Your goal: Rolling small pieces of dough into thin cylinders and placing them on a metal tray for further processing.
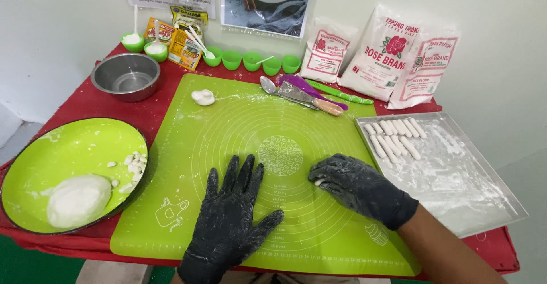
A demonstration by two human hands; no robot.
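Note:
Both my hands wear black gloves dusted with flour. My left hand [231, 215] lies flat, fingers spread, on the green silicone mat [239, 124] and holds nothing. My right hand [356, 186] is curled with its fingers pressed on a small white piece of dough [319, 182] at the mat's right side; most of that piece is hidden under the fingers. A small lump of dough [203, 97] sits at the far left of the mat. A large dough ball [77, 199] rests in the green bowl [34, 153] on the left.
A metal tray [461, 181] on the right holds several white dough sticks [393, 137] in flour. A steel bowl [126, 76], small green cups [250, 61], a scraper [310, 97], utensils and flour bags [382, 53] line the back of the red table.

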